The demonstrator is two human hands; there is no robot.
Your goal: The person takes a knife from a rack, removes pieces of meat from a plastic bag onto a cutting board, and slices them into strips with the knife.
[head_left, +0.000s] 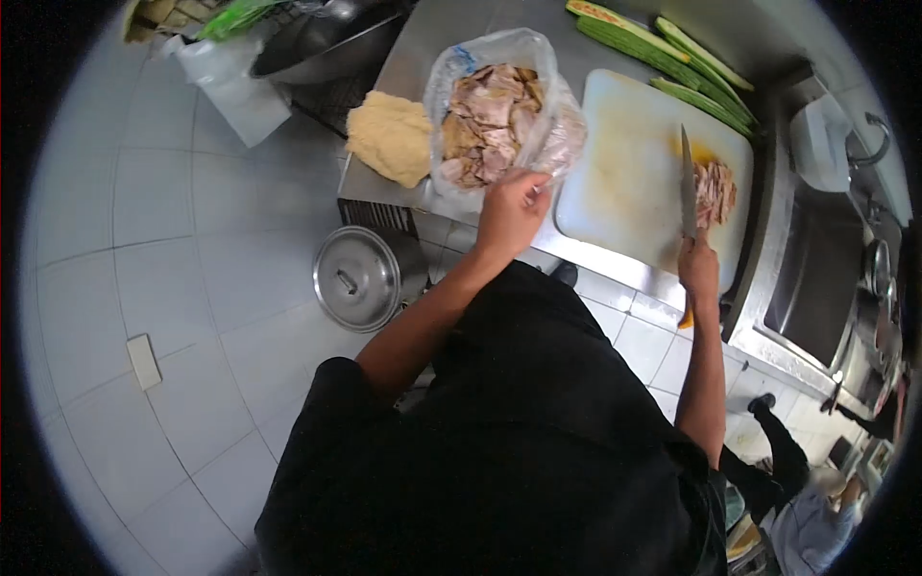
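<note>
A clear plastic bag (549, 58) lies wide open on the counter, holding pieces of pale brown meat (495, 115). My left hand (516, 206) is at the bag's near edge, its fingers curled and closed on the plastic. My right hand (699, 264) grips a knife (688, 187) by the handle, with the blade pointing away from me over the white cutting board (624, 163). Just right of the blade sits a small heap of chopped meat (715, 195). Yellowish liquid stains the board beyond the heap.
Long green squash pieces (639, 40) lie behind the board. A folded yellow cloth (389, 137) is left of the bag. On the floor stands a lidded metal pot (355, 278). A sink (816, 278) is at right; another person (812, 528) is at lower right.
</note>
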